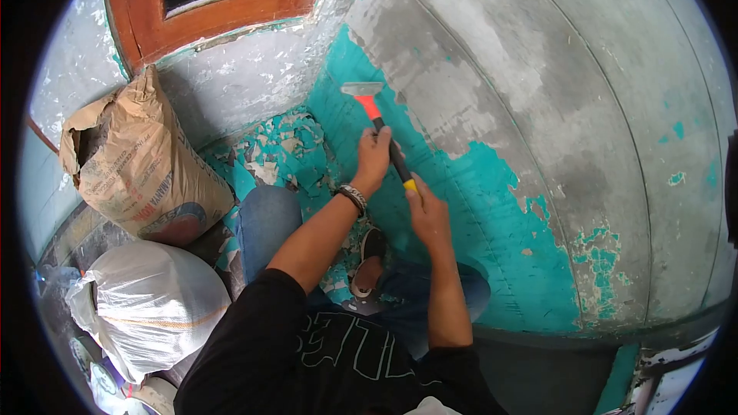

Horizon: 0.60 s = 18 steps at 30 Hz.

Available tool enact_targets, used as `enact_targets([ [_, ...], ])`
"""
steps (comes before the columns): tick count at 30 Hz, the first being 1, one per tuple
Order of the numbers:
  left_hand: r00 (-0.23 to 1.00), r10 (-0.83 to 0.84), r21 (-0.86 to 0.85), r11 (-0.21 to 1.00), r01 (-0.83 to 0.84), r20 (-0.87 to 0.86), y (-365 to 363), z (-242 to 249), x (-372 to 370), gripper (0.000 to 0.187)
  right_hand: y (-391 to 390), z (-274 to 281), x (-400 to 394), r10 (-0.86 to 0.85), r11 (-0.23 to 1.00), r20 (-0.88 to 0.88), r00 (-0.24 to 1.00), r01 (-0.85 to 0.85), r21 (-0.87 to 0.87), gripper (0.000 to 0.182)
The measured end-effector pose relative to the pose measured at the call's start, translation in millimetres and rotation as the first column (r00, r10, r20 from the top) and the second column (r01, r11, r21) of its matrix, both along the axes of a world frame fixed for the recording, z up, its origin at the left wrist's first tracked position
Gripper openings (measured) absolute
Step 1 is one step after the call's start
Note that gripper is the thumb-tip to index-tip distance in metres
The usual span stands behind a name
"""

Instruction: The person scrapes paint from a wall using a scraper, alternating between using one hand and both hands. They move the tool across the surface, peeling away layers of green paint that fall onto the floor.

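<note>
A long-handled scraper [397,155] with a wide metal blade, a red neck and a black and yellow handle is held in both my hands. My left hand [373,155], with a bracelet at the wrist, wraps the handle's upper part below the red neck. Lower down, my right hand [428,211] grips it at the yellow end. The blade [361,88] overlaps the teal paint [453,223] on the wall, near the corner. Beside that paint, bare grey plaster [553,123] shows with a ragged edge between the two.
Flakes of peeled teal paint [288,146] are heaped on the floor in the corner. Left of my knee stand a brown paper sack [154,169] and a white plastic sack [157,300]. A wooden-framed window or door [231,19] is set above the corner.
</note>
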<state>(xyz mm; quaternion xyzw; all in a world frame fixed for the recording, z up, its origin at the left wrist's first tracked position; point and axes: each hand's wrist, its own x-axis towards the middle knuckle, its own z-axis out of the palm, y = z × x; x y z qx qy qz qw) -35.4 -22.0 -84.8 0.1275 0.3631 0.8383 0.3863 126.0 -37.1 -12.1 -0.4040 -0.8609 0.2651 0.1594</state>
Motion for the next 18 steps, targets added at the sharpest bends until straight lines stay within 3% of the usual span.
enact_targets([
  [6,0.984,-0.124,0.002,0.992,0.125,-0.127,-0.9,8.4,19.2,0.029,-2.4,-21.8,30.1,-0.057,0.996,-0.192,0.98,0.043,-0.074,0.042],
  [16,0.976,-0.164,-0.046,0.986,0.159,-0.143,-2.0,1.2,21.8,0.028,0.7,-35.6,38.7,-0.052,0.993,-0.257,0.965,0.023,-0.114,0.041],
  [18,0.968,-0.161,-0.061,0.986,0.152,-0.19,-3.0,1.4,24.1,0.026,-0.9,-34.2,43.0,-0.103,0.98,-0.227,0.968,0.06,-0.189,0.042],
])
